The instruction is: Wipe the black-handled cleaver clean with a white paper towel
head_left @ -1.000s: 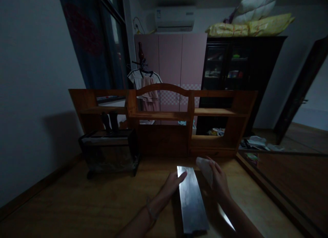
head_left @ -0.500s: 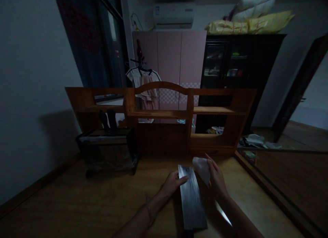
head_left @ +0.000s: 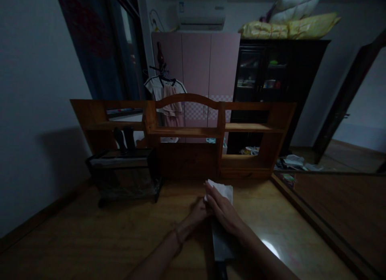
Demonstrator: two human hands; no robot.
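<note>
A wide-bladed cleaver [head_left: 221,246] points away from me over the tabletop, its black handle toward my body. My left hand [head_left: 199,211] grips the blade near its far end, though its fingers are partly covered by my other hand. Across the top of the blade lies my right hand [head_left: 222,207], pressing a white tissue or cloth [head_left: 226,191] against the far end. The white piece sticks out beyond the fingers. Further off to the left stands a dark knife block [head_left: 123,181] with two black handles [head_left: 129,139] rising from it.
A wooden shelf unit [head_left: 187,131] borders the far side of the wooden table [head_left: 135,240]. A white wall [head_left: 30,111] rises at the left, and a raised edge [head_left: 301,205] runs along the right. Wardrobes [head_left: 196,63] and hanging clothes [head_left: 167,95] stand behind.
My right hand has moved left with the white piece, from beside the cleaver onto the far end of its blade. It now overlaps my left hand.
</note>
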